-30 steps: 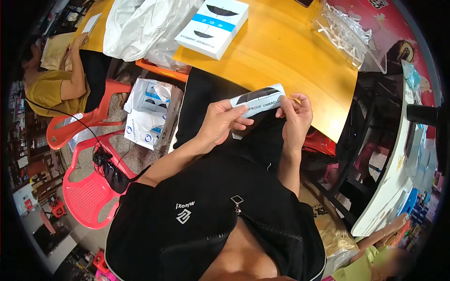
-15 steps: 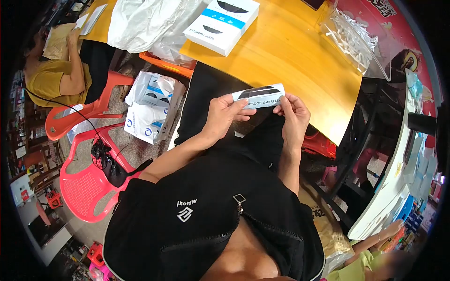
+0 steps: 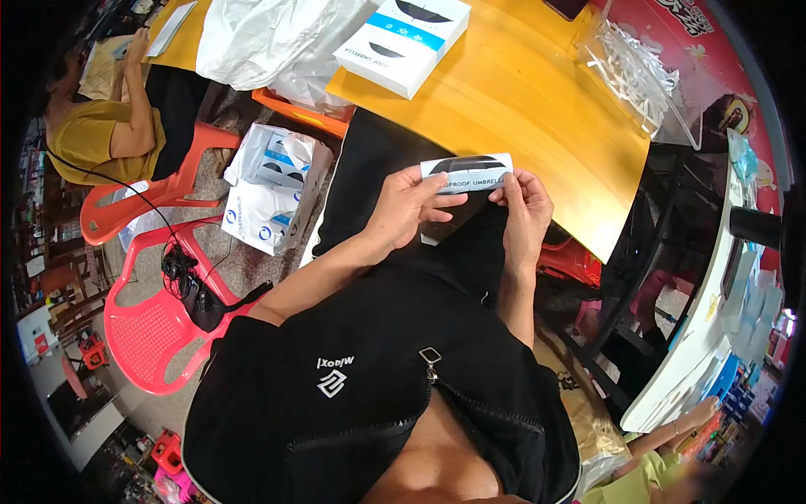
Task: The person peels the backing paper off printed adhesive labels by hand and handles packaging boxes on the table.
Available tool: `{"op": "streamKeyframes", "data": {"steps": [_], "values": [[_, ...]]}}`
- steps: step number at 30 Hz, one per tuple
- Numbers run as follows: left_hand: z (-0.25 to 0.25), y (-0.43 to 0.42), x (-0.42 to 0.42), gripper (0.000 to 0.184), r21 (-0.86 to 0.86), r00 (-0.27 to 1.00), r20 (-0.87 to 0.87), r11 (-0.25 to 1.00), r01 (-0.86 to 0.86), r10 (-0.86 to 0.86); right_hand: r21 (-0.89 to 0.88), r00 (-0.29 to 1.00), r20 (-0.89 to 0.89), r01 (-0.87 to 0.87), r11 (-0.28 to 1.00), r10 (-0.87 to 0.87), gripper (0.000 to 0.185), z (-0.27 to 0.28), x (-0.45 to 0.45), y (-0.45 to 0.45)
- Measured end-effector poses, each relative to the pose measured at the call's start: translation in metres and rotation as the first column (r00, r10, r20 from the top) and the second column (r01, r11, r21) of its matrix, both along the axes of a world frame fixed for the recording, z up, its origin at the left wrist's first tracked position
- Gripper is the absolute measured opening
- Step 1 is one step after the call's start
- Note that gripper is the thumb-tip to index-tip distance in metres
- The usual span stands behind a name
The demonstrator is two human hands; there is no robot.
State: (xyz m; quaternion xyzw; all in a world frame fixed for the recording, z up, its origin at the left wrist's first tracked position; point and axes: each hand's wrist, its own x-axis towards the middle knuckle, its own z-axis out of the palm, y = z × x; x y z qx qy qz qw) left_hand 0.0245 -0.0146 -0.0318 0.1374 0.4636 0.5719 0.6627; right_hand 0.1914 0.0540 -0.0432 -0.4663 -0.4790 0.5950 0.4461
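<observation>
A printed umbrella sleeve [image 3: 467, 174], white and pale blue with a black umbrella picture, is held level above my lap, its lettering towards me. My left hand [image 3: 406, 207] pinches its left end, thumb on the front face. At the right end, my right hand [image 3: 525, 208] grips it between thumb and fingers. Beyond my hands, a stack of similar flat umbrella prints [image 3: 401, 42] lies near the edge of the yellow table [image 3: 504, 92].
White plastic bags [image 3: 269, 42] and an orange crate [image 3: 302, 115] are at the upper left. Wrapped packs [image 3: 273, 189] stand beside a pink chair [image 3: 147, 340]. A clear bin [image 3: 634, 80] holds white strips. One person [image 3: 105, 139] sits left; another [image 3: 651, 479] is lower right.
The sleeve has turned slightly to lie more level, still between both hands. The view has shifted a little. The seated person's hands at the left have moved over the papers.
</observation>
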Motion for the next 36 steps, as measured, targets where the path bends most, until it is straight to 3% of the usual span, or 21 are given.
{"op": "streamKeyframes", "data": {"steps": [2, 13, 20, 25, 36], "values": [[-0.002, 0.001, 0.001, 0.026, -0.003, 0.999, 0.044, 1.0, -0.012, 0.012, 0.002, 1.0, 0.002, 0.0, 1.0, 0.0, 0.017, 0.002, -0.002, -0.002], [-0.012, 0.0, 0.002, 0.026, 0.115, 0.983, -0.174, 0.992, -0.046, 0.066, -0.035, 0.999, -0.004, -0.033, 0.999, 0.033, 0.018, -0.005, -0.002, -0.006], [-0.014, 0.0, 0.002, 0.027, 0.091, 0.984, -0.17, 0.995, -0.045, 0.061, 0.009, 0.994, 0.112, -0.012, 1.0, 0.011, 0.021, -0.009, -0.004, -0.006], [-0.02, -0.001, 0.004, 0.025, 0.051, 0.998, 0.022, 0.997, -0.057, 0.056, -0.005, 0.983, 0.181, -0.024, 1.0, 0.024, 0.018, -0.007, -0.002, -0.003], [-0.025, -0.002, 0.003, 0.024, 0.069, 0.996, 0.065, 0.996, -0.062, 0.058, -0.013, 0.984, 0.178, 0.004, 1.0, -0.001, 0.017, -0.01, -0.005, -0.004]]}}
